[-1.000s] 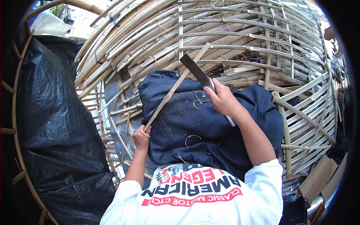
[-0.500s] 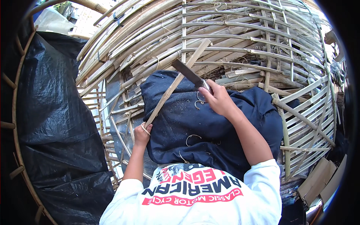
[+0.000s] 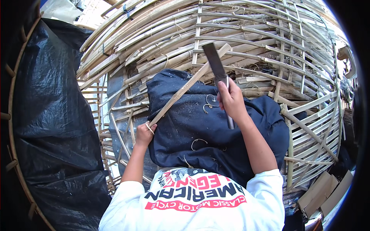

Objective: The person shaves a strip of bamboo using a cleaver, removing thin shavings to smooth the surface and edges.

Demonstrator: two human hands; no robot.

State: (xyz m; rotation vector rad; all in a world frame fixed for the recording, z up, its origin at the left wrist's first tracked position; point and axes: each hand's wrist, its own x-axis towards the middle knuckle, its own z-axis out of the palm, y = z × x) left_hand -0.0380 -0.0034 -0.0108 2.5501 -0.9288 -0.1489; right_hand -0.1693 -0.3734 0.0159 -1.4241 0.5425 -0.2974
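My left hand is closed round the lower end of a bamboo strip, with a thin pale loop about the fingers. The strip slants up and away to the right over my lap, which a dark blue cloth covers. In my right hand is the handle of a knife with a broad, dark, blunt-ended blade. Its blade points away from me and overlaps the strip near the far end; whether they touch I cannot tell. Curled shavings lie on the cloth.
Split bamboo lengths are piled beyond my lap. Lattice panels of bamboo slats stand over them and at the right. Black plastic sheeting hangs on the left. Flat cardboard pieces lie at the lower right.
The knife has swung from pointing up-left to nearly upright, and my right hand has shifted slightly right and nearer me. The strip's far end has moved a little right; my left hand keeps its hold.
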